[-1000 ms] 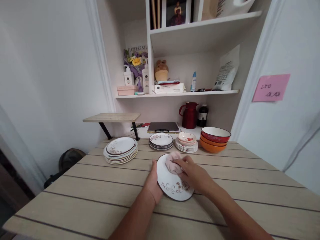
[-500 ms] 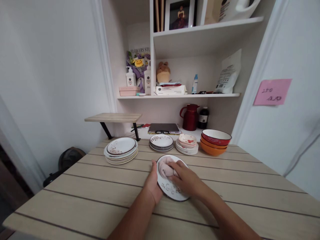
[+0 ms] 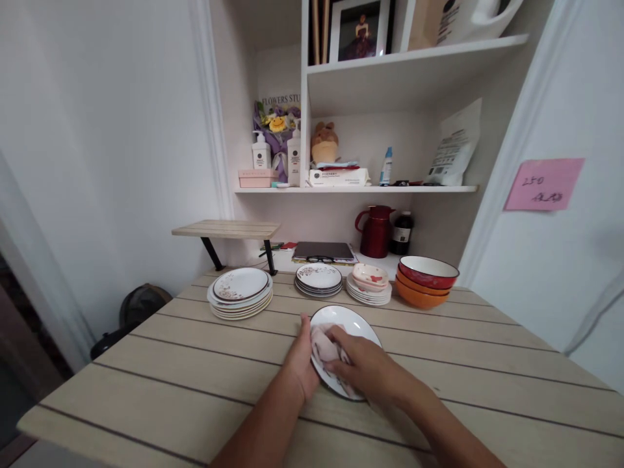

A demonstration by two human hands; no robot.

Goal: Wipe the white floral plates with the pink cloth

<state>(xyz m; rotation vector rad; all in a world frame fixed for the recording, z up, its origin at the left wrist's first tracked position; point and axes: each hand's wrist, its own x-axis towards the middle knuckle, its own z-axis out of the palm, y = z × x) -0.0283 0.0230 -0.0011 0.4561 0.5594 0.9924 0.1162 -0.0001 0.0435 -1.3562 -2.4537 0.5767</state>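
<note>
A white plate (image 3: 358, 321) with a dark rim and a printed pattern is in front of me, low over the slatted table. My left hand (image 3: 301, 364) grips its left edge, thumb up along the rim and the other fingers hidden beneath. Bunched in my right hand (image 3: 368, 365) is a pale pink cloth (image 3: 325, 344), pressed on the left part of the plate's face. The right hand and cloth cover most of the plate's pattern.
Behind the plate stand a stack of large plates (image 3: 240, 305), a stack of small plates (image 3: 318, 286), small dishes with pink bowls (image 3: 370, 276) on top, and stacked red and orange bowls (image 3: 425, 286). Farther back are a red jug (image 3: 375, 232), a dark bottle (image 3: 402, 233) and a small raised shelf (image 3: 227, 229).
My right hand has moved the cloth a little down across the plate, baring the plate's upper right and covering more of the pattern. The whole view has shifted slightly.
</note>
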